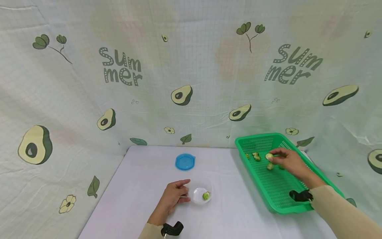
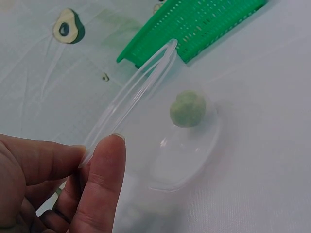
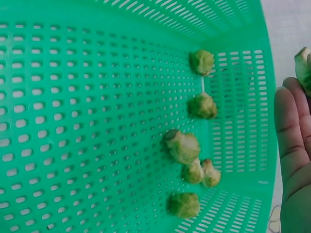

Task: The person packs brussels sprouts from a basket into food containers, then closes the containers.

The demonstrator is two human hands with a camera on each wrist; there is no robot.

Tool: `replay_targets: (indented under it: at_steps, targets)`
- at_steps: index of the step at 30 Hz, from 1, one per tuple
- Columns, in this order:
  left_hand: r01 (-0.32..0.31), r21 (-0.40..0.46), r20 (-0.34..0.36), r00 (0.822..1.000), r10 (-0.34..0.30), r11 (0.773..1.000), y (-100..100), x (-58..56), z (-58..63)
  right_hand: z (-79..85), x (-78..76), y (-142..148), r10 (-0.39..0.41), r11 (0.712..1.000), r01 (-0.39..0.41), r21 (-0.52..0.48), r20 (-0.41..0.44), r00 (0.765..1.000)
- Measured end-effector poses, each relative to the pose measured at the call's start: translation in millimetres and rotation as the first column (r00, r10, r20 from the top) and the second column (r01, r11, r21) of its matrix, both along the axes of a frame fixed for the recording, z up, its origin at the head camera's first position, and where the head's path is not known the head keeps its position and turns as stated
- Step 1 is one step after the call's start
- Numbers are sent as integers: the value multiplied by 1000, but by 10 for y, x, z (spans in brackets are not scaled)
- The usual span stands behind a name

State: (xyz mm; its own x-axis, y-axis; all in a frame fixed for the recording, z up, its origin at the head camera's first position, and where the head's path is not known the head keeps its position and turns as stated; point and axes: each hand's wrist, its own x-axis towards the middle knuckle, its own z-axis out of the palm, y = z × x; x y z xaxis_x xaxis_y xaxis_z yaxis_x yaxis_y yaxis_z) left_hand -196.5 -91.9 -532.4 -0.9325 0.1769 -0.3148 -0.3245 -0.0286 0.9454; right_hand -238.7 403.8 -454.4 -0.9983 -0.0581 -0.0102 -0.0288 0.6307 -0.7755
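Observation:
My left hand pinches the rim of a clear plastic tub between thumb and fingers. Inside the tub lies one green Brussels sprout, near the side away from the hand. My right hand is over the far part of a green perforated basket, with a Brussels sprout held at the fingertips. Several more Brussels sprouts lie scattered near one end of the basket floor. At the right edge of the right wrist view, the held sprout is partly cut off.
A round blue lid lies flat on the white table, beyond the tub. The basket stands at the table's right side. A printed cloth with avocados and lettering hangs behind and at both sides.

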Motion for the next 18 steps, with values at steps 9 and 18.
replay_targets:
  at_steps: [9, 18]
  targets:
    - [0, -15, -2, 1000, 0, 1000, 5, 9, 15, 110, 69, -117, -1, 1000, 1, 10, -42, 999]
    - [-2, -20, 2, 1000, 2, 1000, 2, 9, 18, 184, 133, -234, 10, 1000, -12, -23, -105, 994]
